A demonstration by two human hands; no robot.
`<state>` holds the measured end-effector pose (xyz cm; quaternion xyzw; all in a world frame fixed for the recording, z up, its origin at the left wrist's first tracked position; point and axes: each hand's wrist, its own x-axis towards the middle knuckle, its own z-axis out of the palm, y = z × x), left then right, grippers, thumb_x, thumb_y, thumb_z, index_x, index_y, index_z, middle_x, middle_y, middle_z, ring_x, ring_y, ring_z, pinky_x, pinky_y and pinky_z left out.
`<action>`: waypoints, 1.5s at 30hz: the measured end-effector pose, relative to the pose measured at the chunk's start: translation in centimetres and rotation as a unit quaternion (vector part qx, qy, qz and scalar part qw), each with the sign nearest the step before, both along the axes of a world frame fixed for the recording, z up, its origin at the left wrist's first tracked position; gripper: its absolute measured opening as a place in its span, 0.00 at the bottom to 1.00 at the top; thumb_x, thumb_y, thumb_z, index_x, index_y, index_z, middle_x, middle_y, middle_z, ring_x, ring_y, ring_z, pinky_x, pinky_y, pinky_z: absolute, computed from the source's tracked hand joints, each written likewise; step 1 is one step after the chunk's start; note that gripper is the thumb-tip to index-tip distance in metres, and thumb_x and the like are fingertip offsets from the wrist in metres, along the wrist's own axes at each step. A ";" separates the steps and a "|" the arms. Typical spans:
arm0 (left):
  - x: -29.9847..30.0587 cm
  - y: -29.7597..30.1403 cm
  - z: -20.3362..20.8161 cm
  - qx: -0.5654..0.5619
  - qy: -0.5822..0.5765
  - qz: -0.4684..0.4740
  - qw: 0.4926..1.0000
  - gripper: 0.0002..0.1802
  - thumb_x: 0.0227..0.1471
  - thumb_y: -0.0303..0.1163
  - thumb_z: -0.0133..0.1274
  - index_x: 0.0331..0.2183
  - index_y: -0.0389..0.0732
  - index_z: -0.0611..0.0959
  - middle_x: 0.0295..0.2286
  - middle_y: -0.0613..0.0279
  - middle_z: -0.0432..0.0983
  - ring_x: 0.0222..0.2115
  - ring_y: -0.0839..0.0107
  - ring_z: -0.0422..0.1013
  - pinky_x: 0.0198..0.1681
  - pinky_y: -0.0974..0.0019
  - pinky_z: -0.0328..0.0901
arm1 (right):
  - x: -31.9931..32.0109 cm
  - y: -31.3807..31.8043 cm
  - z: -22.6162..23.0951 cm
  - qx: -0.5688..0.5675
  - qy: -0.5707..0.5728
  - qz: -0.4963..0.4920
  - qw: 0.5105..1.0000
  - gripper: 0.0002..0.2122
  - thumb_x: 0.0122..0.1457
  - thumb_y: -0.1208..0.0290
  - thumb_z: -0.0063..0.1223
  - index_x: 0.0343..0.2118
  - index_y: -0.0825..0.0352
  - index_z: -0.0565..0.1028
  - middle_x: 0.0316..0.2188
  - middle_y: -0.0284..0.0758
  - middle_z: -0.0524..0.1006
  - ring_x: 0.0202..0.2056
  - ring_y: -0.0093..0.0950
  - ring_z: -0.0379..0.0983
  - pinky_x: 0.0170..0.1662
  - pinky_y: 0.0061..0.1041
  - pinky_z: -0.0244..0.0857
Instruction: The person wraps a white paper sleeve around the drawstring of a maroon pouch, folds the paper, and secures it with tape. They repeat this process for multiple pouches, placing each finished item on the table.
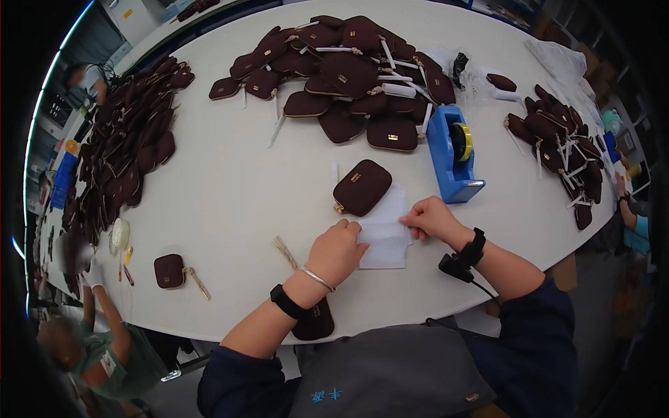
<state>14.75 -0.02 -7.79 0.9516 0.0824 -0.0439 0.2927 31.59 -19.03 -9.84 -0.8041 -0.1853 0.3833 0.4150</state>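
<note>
A worker's left hand (338, 251) and right hand (432, 217), set apart, each pinch an edge of a white tissue sheet (385, 233), apparently mid-fold; wrapping looks to need the dark maroon pouch (362, 187) at the sheet's 11 o'clock. A blue tape dispenser (451, 155) stands at 2 o'clock, a pouch heap (348, 73) at 12.

The left hand (339, 251) covers the near-left part of the white sheet (385, 237), so its fingertips and grip there cannot be read. The left forearm hides most of a dark pouch (315, 323) at the desk (230, 188) edge. Another pouch (362, 187) covers the sheet's far corner. People at the left and right rims are blurred and cut off. The small items beside the round object (120, 235) are too small to tell.
</note>
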 end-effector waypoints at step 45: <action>7.0 2.4 -1.5 0.170 -0.059 0.022 0.983 0.47 0.39 0.45 0.68 0.57 0.37 0.66 0.50 0.44 0.66 0.50 0.49 0.65 0.53 0.51 0.60 | 0.4 0.7 -0.1 -0.003 0.066 0.013 0.998 0.11 0.59 0.70 0.56 0.24 0.73 0.75 0.18 0.36 0.76 0.16 0.22 0.74 0.17 0.21 0.63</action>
